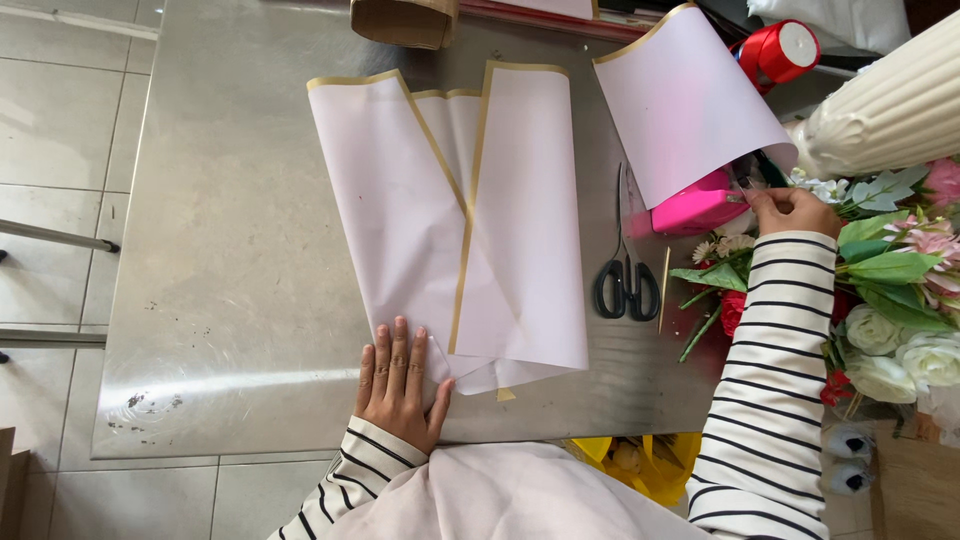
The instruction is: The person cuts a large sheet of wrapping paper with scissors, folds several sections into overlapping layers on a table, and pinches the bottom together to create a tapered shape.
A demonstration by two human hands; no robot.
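While the pale pink wrapping sheets lie lengthwise away from the person on the steel table, the left hand presses flat, unclenched, on their near edge; the right hand pinches a clear strip beyond the scissors.

Desk: brushed metal, dull sheen, scuffed and speckled near its front edge. Wrapping sheets on the desk: matt, smooth pale-pink paper with glossy gold edging. Scissors, just right of the sheets: bright steel blades, glossy black plastic handles. Pink box, beyond the scissors: shiny plastic. Ribbon spool, behind the box: glossy red. Sleeves: soft striped knit cloth.
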